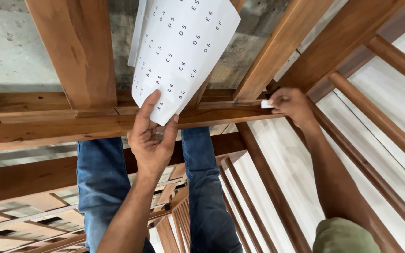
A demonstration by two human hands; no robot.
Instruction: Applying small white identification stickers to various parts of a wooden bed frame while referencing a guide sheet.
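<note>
1. Fingers [142, 122] of the left hand [151, 140], at centre frame, are closed on the lower corner of a white sheet [183, 47]: thumb on the printed face, the other fingers curled behind it.
2. Sheet: it rises from that pinch to the top centre of the frame and bows under its own weight, so I judge it light, limp and easy to crease or tear. It carries rows of small printed marks and seems to be a sheet of stickers, though I cannot be sure. A corner pinch holds it, but it will flop; a hold nearer the middle of an edge would steady it.
3. Right hand [292, 105], right of centre, presses a small white tag [266, 104] between thumb and fingertips against the rail [94, 122]. The fingers are closed on the tag. It looks tiny and thin, best held by its edges, and probably tacky on one side.
4. Rail: a brown wooden bar crossing the frame from the left edge to the right hand. It looks stiff, heavy and smooth, part of a larger frame of beams and round rods [390, 51] at the right.
5. Beyond it: jeans [99, 178] at lower centre, grey concrete [10, 51] at upper left, more wooden frames at lower left.
</note>
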